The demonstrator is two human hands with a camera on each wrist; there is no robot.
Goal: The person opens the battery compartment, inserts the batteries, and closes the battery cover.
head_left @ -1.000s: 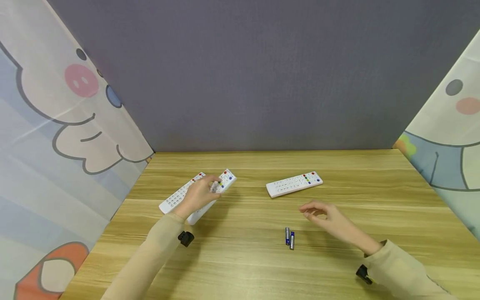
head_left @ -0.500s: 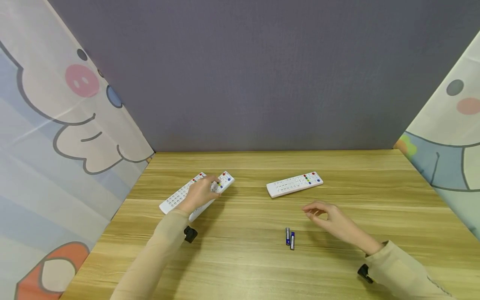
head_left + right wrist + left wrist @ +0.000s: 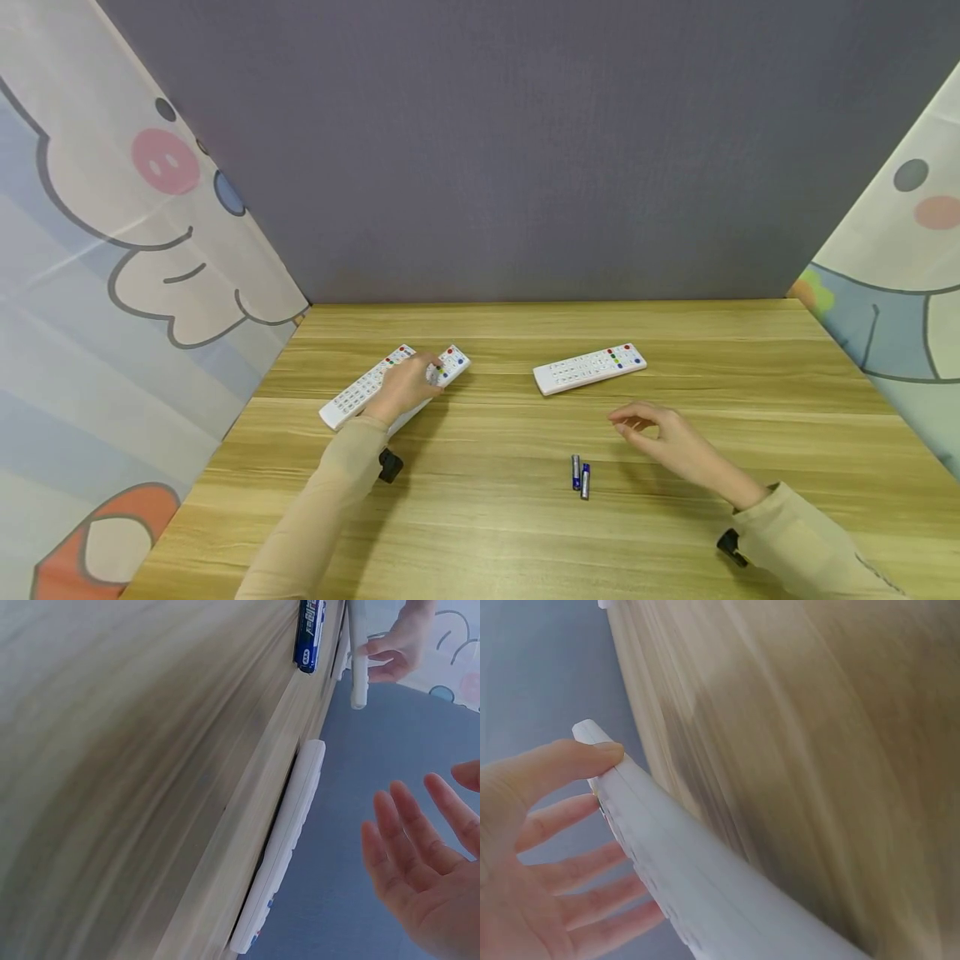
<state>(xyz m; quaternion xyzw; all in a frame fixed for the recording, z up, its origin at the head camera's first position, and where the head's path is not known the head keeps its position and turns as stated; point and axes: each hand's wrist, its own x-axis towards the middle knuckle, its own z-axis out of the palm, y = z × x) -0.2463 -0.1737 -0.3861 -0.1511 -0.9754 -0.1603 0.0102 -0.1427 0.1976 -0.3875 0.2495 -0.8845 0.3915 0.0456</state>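
My left hand [image 3: 405, 387] grips a white remote control [image 3: 454, 365] near its far end. In the left wrist view the thumb lies on one side edge of that remote [image 3: 682, 847], and the fingers reach round the button side. It is raised off the table, beside a second white remote [image 3: 352, 400] that the hand partly covers. My right hand [image 3: 671, 446] hovers over the table with loosely curved fingers and holds nothing. Two blue-and-silver AAA batteries [image 3: 581, 477] lie side by side to its left. Beyond it a third white remote [image 3: 588, 369] rests with buttons up.
The wooden table [image 3: 480, 533] meets a grey panel [image 3: 525, 167] at its back edge. Cartoon-printed curtains [image 3: 90, 275] hang at both sides.
The left hand and its remote have shifted slightly, with the remote's near end drawing in behind the wrist. The right hand has drifted a little to the right.
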